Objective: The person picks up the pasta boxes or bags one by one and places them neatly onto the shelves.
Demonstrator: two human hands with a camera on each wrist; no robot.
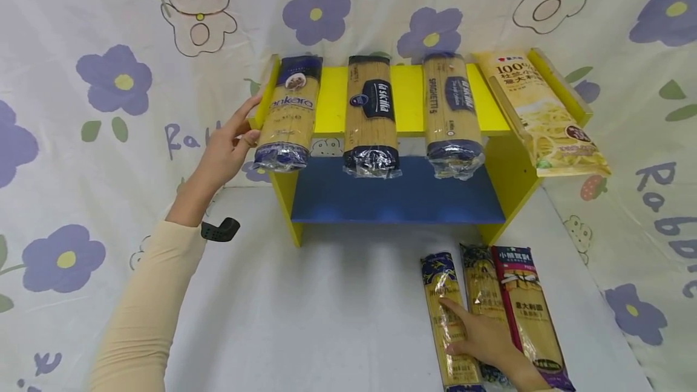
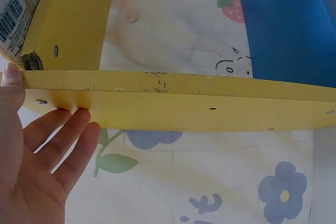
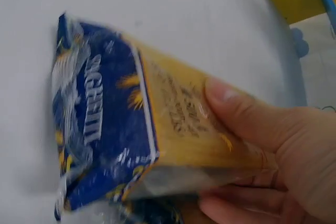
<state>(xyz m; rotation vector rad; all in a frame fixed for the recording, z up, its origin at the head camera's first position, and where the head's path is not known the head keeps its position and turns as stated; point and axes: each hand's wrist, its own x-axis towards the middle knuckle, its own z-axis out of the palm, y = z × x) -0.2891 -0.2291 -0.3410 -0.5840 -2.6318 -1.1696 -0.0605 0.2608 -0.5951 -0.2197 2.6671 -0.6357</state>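
Observation:
My left hand (image 1: 225,144) holds the left side of a yellow and blue shelf (image 1: 397,189). In the left wrist view its thumb lies at the front edge and its fingertips press the outer face of the side board (image 2: 178,106). My right hand (image 1: 487,337) grips a spaghetti pack (image 1: 443,313) lying at the left of three packs on the white surface. The right wrist view shows the thumb on the pack's yellow wrapper (image 3: 178,108), the other fingers along its side, and the blue end facing the camera.
On the shelf top lie an Ankara pasta pack (image 1: 291,111), two La Sicilia spaghetti packs (image 1: 372,132) (image 1: 452,120) and a yellow pasta bag (image 1: 544,114) at the right end. A dark blue pack (image 1: 481,283) and a red-purple pack (image 1: 530,313) lie beside the gripped one.

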